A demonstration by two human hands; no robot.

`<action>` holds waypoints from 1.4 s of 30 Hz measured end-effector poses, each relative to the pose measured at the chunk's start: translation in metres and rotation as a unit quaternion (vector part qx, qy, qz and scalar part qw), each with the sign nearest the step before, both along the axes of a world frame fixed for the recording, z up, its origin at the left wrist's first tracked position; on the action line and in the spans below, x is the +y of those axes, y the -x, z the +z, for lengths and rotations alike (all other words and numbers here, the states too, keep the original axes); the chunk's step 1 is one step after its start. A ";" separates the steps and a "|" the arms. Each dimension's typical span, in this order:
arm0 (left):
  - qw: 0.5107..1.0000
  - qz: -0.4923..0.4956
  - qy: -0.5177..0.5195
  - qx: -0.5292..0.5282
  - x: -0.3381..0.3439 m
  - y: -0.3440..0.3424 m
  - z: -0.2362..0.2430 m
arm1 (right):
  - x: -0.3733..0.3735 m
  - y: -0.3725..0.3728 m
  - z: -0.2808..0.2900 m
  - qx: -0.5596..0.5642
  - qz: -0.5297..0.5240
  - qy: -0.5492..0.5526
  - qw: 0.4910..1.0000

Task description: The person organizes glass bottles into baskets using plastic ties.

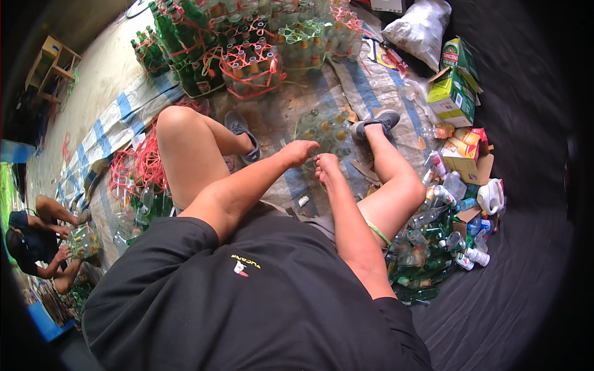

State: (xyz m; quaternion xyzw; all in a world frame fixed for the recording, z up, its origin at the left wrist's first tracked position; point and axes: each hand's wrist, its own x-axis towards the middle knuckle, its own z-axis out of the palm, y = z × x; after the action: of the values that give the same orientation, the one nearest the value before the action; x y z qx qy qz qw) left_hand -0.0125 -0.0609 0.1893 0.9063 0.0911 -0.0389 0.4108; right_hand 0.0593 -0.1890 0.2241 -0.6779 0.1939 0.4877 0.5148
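Between my feet stands a cluster of clear glass bottles [323, 128], their necks pointing up. My left hand [301, 153] is just on the near side of it, fingers bent and pressed together. Close beside it, my right hand [326, 167] is closed, its fingers curled in. Whatever the two hands pinch, if anything, is too thin or hidden to make out. A loop of light green string [376, 233] lies over my right thigh.
Bottle bundles tied with red string [250, 65] and green bottles [179, 37] stand ahead. Tangled red string [145, 164] lies left. Loose bottles [424, 253], cardboard boxes [451, 99] and a white sack [419, 31] are right. Another person [37, 238] handles bottles far left.
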 end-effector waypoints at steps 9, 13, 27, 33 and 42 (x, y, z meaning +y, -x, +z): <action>1.000 -0.003 0.010 0.009 0.001 0.003 0.006 | -0.006 -0.019 -0.002 -0.060 0.058 0.059 0.995; 0.999 -0.001 0.019 0.029 -0.003 -0.002 0.008 | -0.017 -0.036 -0.010 -0.180 0.192 0.135 0.955; 0.999 -0.021 -0.004 -0.026 -0.019 -0.010 0.016 | -0.094 -0.085 -0.063 -0.440 0.213 0.187 0.852; 0.998 0.021 -0.054 -0.009 -0.007 0.013 0.007 | -0.049 -0.031 -0.033 -0.048 -0.118 0.109 0.986; 0.985 -0.035 -0.136 -0.095 -0.087 0.002 0.060 | -0.095 -0.039 -0.070 0.042 -0.205 -0.017 0.978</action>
State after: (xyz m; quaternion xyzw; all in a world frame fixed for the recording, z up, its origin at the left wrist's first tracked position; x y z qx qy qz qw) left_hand -0.0147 -0.1479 0.2494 0.9559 0.0241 0.0459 0.2889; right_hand 0.0983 -0.2840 0.1539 -0.5935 0.3419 0.4028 0.6071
